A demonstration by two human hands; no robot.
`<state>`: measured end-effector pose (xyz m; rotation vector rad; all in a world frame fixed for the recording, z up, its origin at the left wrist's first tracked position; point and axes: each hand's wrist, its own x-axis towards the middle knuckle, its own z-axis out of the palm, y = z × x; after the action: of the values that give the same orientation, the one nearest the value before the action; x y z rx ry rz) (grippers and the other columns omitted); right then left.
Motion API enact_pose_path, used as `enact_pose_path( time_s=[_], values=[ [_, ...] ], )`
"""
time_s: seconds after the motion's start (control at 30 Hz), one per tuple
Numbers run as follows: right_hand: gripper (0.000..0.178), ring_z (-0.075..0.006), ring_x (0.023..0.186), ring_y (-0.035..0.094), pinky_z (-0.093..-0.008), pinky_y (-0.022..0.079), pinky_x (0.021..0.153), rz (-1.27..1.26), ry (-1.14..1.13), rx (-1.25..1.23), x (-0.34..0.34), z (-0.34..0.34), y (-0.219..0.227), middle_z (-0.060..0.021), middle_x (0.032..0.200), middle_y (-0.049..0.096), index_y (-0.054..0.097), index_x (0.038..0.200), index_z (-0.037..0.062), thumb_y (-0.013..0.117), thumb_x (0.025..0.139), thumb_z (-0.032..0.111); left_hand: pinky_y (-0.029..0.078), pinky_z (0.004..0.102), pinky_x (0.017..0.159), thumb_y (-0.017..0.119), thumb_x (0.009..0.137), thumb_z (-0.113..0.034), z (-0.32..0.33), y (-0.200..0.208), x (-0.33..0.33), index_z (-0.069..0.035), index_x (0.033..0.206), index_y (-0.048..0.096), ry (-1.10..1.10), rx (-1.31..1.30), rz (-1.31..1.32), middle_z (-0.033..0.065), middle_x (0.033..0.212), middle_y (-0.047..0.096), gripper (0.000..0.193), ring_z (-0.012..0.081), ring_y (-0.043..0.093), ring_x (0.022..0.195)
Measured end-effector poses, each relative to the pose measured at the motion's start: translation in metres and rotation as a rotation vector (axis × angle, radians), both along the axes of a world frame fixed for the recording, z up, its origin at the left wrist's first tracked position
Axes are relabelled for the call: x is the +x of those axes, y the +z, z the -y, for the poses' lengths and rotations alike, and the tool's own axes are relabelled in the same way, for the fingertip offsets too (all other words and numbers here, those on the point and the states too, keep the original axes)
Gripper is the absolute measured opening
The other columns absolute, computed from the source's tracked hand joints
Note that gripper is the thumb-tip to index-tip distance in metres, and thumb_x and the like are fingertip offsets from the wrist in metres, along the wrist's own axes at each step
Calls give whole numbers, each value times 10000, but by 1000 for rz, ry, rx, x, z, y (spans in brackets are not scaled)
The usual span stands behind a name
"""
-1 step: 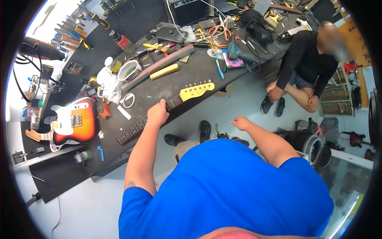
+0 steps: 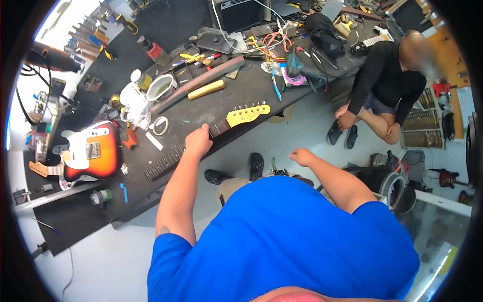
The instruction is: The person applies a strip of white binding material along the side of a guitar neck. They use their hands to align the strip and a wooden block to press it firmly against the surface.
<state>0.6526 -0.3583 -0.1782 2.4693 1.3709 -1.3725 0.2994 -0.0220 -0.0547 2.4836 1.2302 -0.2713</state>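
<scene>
Guitar neck lies slantwise along the near edge of the tabletop, its yellow headstock pointing up and to the right, with tuning pegs standing along the headstock's far side. The left hand is closed around the dark, fretted part, roughly midway along, thumb side up. Whether the neck rests on the tabletop or is held just above it, I cannot tell.

The right hand is apart from the neck, out over the floor in front of the body. Its fingers are loosely bent; nothing shows in it, but I cannot tell how far they are closed.

Beyond the neck lie a yellowish wooden bar and, next to it, a long reddish-brown beam. A pale ring and a white strip lie to the left of the left hand. Further left is an electric guitar with a dark-edged orange body and a white plate. On the right, a person in a black top sits with hands near the knees.
</scene>
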Motion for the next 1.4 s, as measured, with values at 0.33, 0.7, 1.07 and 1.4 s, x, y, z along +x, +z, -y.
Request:
enact_pose_path(
  time_s=[0.33, 0.7, 1.07, 1.4],
  values=[
    [292, -374, 1096, 702, -467, 559, 983, 60, 108, 476, -46, -86, 92, -173, 1118, 760, 757, 1161, 45, 757, 946, 243, 546, 528, 1038, 859, 817, -224, 13, -14, 19, -55, 1190, 719, 121, 182, 36, 210, 1255, 668, 433, 420, 627, 1240],
    [751, -354, 1326, 558, -494, 446, 1132, 268, 451, 909, -102, -257, 94, -112, 1351, 635, 633, 1427, 109, 941, 749, 205, 558, 483, 1018, 825, 847, -119, 2, -18, 69, -59, 1370, 660, 28, -33, 402, 169, 1235, 710, 552, 378, 686, 1172],
    [683, -423, 1398, 528, -555, 422, 1175, 314, 387, 1010, -92, -235, 85, -197, 1457, 585, 615, 1376, 52, 866, 756, 187, 578, 482, 979, 628, 1001, -219, 9, -48, 61, 33, 1416, 594, -357, 287, 186, 150, 1263, 676, 486, 306, 691, 1141],
    [315, -393, 1215, 624, -503, 521, 1024, 121, 353, 653, -31, -34, 98, -164, 1146, 693, 714, 1161, 73, 685, 849, 38, 516, 522, 1062, 651, 1010, -185, -25, -15, 61, 4, 1331, 640, -138, -83, 314, 234, 1290, 688, 373, 424, 643, 1248]
  ],
)
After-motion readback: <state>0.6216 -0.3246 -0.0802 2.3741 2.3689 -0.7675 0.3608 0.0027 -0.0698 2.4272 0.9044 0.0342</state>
